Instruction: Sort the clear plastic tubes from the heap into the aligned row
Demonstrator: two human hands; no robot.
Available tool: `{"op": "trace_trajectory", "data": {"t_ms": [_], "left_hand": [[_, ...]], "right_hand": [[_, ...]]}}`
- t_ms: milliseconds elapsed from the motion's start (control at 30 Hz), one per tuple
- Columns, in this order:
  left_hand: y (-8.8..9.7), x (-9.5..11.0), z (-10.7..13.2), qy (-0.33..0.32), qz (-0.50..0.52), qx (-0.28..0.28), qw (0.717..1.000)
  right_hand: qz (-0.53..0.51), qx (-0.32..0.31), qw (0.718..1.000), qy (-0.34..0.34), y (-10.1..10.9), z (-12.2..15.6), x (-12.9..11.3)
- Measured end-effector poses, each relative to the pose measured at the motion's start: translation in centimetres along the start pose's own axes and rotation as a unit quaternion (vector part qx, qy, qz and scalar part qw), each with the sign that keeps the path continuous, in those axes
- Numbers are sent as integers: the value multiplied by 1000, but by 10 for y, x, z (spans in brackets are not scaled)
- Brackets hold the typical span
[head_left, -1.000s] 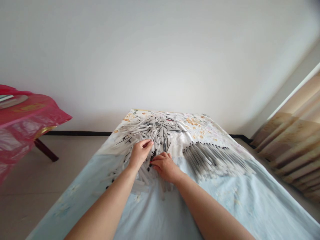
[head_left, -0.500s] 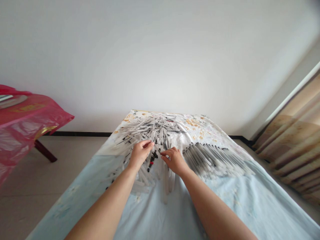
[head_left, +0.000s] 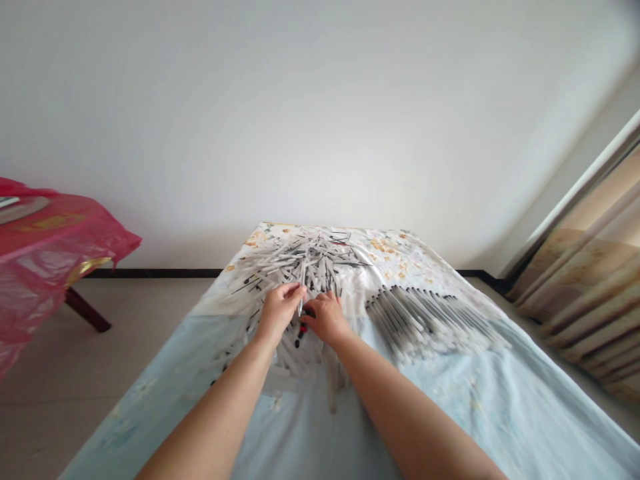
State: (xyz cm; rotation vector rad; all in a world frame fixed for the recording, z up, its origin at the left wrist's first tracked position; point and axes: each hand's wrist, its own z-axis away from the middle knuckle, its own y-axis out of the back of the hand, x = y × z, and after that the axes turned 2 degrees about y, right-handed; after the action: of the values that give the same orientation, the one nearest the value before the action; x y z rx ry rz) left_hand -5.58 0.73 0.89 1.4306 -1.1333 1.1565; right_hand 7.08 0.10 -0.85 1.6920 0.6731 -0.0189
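My left hand [head_left: 279, 309] is closed in a pinch on a slim translucent pen [head_left: 301, 309], which points down from the fingertips. Just right of it, my right hand [head_left: 328, 316] bends its fingers over a small heap of black pen caps [head_left: 297, 343], with one red piece [head_left: 303, 327] among them. Whether those fingers grip a cap is hidden. Beyond both hands spreads a loose pile of clear pen tubes and dark thin refills [head_left: 320, 253]. A few more tubes [head_left: 332, 383] lie below my right wrist.
On the right, many pens [head_left: 430, 320] with black ends lie side by side in a slanting row. A floral cloth [head_left: 425, 413] covers the table. At left stands another table under a red plastic cover [head_left: 75, 233]. A patterned curtain [head_left: 590, 287] hangs at right.
My right hand has moved left, from above the loose tubes to the black caps beside my left hand. The left hand keeps its pinch in nearly the same place.
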Motion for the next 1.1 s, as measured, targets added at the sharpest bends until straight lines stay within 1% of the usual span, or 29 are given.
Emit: {"op": "trace_trajectory", "data": {"t_ms": [67, 133, 233, 333, 433, 600, 733, 800, 933, 1033, 1100], "left_hand": [[0, 0, 0, 7, 22, -1, 1000], [0, 1, 1, 17, 41, -1, 999], [-1, 1, 2, 32, 68, 2, 997], [-4, 1, 2, 51, 109, 10, 993], [-9, 1, 3, 63, 156, 6, 986], [-15, 5, 8, 81, 209, -15, 975], [-16, 7, 10, 75, 221, -15, 972], [-17, 6, 9, 75, 217, -15, 973], [-18, 2, 9, 88, 207, -27, 974], [-19, -1, 10, 85, 213, -20, 973], [-20, -2, 10, 85, 216, -13, 973]], "right_hand": [[0, 5, 1000, 3, -3, -2, -1], [-22, 18, 999, 15, -1, 0, -1], [-124, 30, 992, 26, 10, 10, 4], [-248, 7, 969, -3, 22, 25, 11], [-307, -15, 951, -27, 29, 35, 20], [-344, -31, 938, -33, 30, 38, 27], [-383, -47, 921, -50, 30, 36, 25], [-392, -38, 917, -59, 31, 35, 23], [-373, -15, 926, -62, 35, 36, 23], [-342, -2, 938, -60, 38, 35, 24], [-336, 2, 940, -55, 39, 34, 24]]}}
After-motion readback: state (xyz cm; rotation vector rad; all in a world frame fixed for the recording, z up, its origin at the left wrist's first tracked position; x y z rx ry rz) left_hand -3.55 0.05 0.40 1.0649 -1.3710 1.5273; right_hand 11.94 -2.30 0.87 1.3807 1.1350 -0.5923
